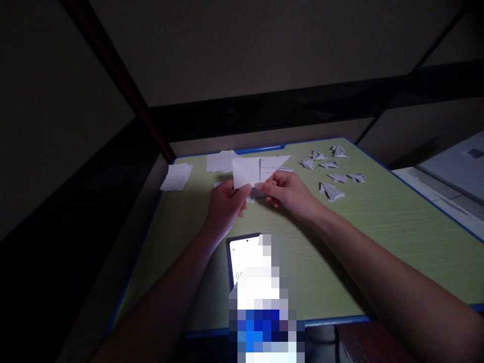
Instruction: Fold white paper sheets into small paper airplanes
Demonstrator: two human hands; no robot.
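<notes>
Between both hands, raised a little over the table, is a folded sheet of paper (pixel 247 171). It is white, with a blank left part and a printed triangular flap pointing right. My left hand (pixel 226 201) pinches its lower edge, thumb in front. My right hand (pixel 285 191) grips the lower edge close by, with its thumb near the left thumb and the other fingers curled behind. Some more paper lies on the table behind and below the hands, mostly hidden by them.
Several small folded paper shapes (pixel 333 192) lie at the right back of the green table (pixel 378 242). Paper stacks sit at the back left (pixel 177 176) and back middle (pixel 219 162). A lit phone (pixel 247 257) rests in front of me, partly blurred out. Walls stand behind and left.
</notes>
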